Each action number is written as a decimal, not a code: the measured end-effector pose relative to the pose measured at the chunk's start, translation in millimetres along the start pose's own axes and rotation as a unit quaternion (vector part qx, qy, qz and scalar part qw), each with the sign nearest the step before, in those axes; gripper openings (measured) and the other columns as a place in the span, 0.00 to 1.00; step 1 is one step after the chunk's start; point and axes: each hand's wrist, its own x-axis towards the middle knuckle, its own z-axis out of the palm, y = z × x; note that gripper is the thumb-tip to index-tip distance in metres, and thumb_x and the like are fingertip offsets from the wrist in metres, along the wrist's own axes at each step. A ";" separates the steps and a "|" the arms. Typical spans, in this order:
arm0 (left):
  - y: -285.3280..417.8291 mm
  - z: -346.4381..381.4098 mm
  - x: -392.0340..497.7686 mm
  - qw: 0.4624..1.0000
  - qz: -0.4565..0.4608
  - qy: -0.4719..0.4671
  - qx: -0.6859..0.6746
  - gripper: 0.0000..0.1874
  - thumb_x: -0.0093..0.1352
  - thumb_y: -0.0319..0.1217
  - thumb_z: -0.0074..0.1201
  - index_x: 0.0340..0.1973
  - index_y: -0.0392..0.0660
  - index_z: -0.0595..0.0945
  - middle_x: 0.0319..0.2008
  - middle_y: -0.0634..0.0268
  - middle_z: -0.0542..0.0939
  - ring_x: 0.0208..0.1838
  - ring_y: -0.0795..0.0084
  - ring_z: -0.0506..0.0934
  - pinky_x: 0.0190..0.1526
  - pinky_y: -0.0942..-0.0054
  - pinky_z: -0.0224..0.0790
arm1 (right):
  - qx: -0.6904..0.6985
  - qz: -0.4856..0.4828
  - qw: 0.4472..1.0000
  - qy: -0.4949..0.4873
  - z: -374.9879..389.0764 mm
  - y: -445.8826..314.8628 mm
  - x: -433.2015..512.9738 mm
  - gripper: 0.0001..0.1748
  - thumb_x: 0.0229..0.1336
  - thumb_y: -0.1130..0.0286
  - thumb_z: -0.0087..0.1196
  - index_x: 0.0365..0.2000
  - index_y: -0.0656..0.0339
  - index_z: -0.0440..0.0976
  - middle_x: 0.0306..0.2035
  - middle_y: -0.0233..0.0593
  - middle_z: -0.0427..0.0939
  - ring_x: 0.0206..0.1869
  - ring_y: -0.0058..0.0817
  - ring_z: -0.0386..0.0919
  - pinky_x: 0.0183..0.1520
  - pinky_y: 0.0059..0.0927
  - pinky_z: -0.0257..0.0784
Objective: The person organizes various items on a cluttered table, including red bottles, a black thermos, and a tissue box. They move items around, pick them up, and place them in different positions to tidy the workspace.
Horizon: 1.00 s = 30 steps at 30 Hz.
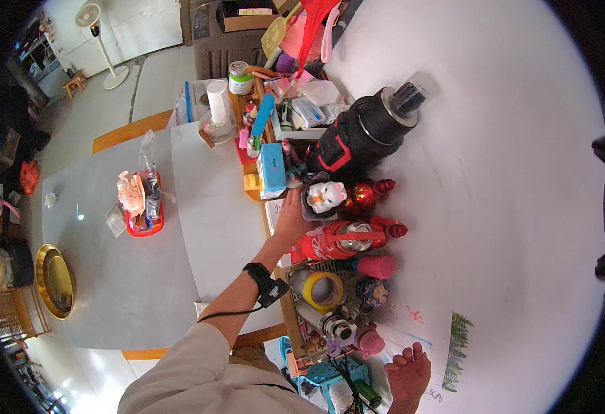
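Note:
My left hand (293, 220), with a black band on the wrist, is around the near side of a dark container (307, 209) that bears a white lucky cat figurine (327, 196); some fingertips are hidden. A red bottle (325, 242) with a metal top stands close beside this hand. Behind the cat is a shiny red gourd-shaped ornament (363, 194). A blue box (272, 171) lies near my fingers. Low at the right, my right hand (408, 375) is held before the white wall, its fingers loosely curled with nothing in them.
A large black flask (367, 129) leans by the wall. Yellow tape (323, 291) and a steel thermos (325, 321) occupy a basket (297, 334). A grey table (121, 279) bears a red tray (147, 233) and a gold-coloured basin (55, 282). A teal basket (333, 375) stands below.

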 end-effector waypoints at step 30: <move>-4.0 -13.3 -14.3 0.987 -0.002 -0.153 -0.044 0.65 0.51 0.24 0.70 0.73 0.49 0.37 0.68 0.39 0.57 0.68 0.40 0.60 0.67 0.55 0.60 | -0.030 0.009 0.999 -0.043 1.3 -1.4 -9.7 0.18 0.69 0.59 0.42 0.52 0.57 0.70 0.37 0.33 0.75 0.37 0.26 0.72 0.40 0.34 0.66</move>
